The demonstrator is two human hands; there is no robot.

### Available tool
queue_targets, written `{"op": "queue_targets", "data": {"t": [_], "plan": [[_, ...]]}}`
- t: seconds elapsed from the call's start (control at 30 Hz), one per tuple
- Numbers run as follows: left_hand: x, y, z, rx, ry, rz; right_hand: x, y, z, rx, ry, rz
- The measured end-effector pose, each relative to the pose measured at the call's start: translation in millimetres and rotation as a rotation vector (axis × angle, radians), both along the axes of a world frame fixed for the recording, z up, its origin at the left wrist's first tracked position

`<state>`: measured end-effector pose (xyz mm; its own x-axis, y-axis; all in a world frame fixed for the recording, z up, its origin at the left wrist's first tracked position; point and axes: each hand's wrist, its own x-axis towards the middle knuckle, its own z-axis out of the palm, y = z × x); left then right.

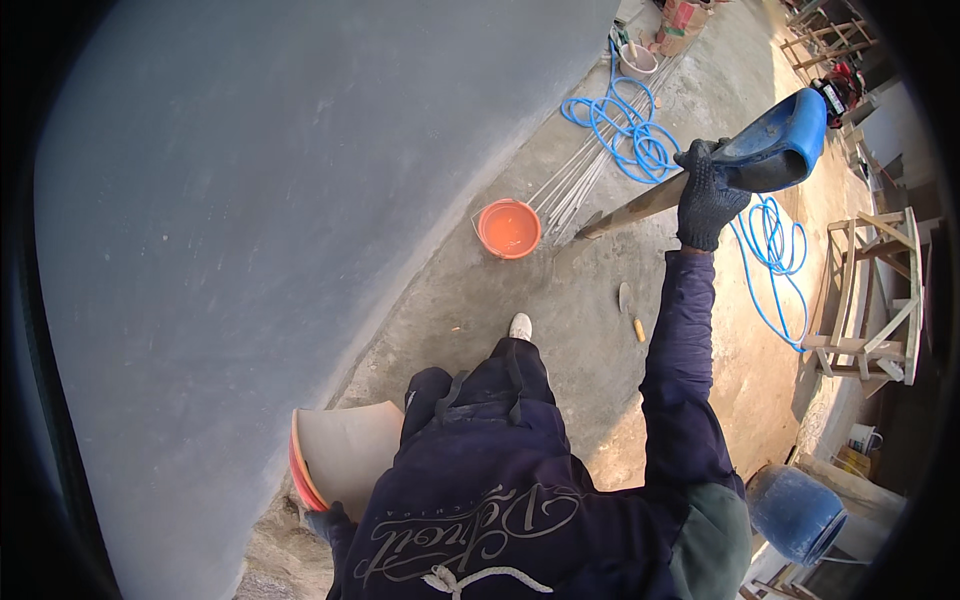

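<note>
My right hand (712,200), in a dark knitted glove, is raised out to the right. Its fingers wrap the wooden shaft (640,205) of a shovel-like tool just below a blue D-shaped grip (790,135). The shaft slants down to the left toward the concrete; I cannot clearly make out a blade there. At the lower left, my left hand (328,520), also in a dark glove, grips the near edge of a curved, cut-open container (350,450), pale inside with an orange-red outer side. My body partly hides that hand.
An orange bucket (508,229) stands by the grey wall (280,200), near thin metal rods (583,180) and a coiled blue hose (640,140). A trowel (632,312) lies on the concrete floor. To the right are a wooden sawhorse (880,300) and a blue barrel (797,512).
</note>
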<state>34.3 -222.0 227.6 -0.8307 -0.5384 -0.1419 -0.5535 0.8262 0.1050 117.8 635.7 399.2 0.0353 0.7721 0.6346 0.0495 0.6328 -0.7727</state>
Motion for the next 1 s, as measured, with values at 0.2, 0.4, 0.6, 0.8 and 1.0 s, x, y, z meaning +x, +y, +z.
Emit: {"op": "queue_targets", "data": {"t": [0.2, 0.4, 0.6, 0.8, 1.0], "plan": [[45.2, 56.9, -41.8, -0.034, -0.141, 0.172, -90.7, 123.7, -26.5, 0.027, -0.118, 0.091], [92.1, 111.3, -101.3, 0.150, -0.214, 0.358, -192.3, 208.9, -63.1, -0.029, -0.495, 0.137], [142.5, 169.7, -89.4, 0.109, -0.305, 0.438, -274.1, 250.7, -133.0, -0.183, -0.831, 0.445], [164.3, 262.6, -36.8, 0.128, -0.154, 0.718, -406.3, 268.4, -182.7, -0.235, -1.188, 0.294], [215.2, 354.0, 5.3, 0.032, -0.137, 1.031, -364.6, 280.9, -314.9, -0.130, -1.531, 0.169]]}}
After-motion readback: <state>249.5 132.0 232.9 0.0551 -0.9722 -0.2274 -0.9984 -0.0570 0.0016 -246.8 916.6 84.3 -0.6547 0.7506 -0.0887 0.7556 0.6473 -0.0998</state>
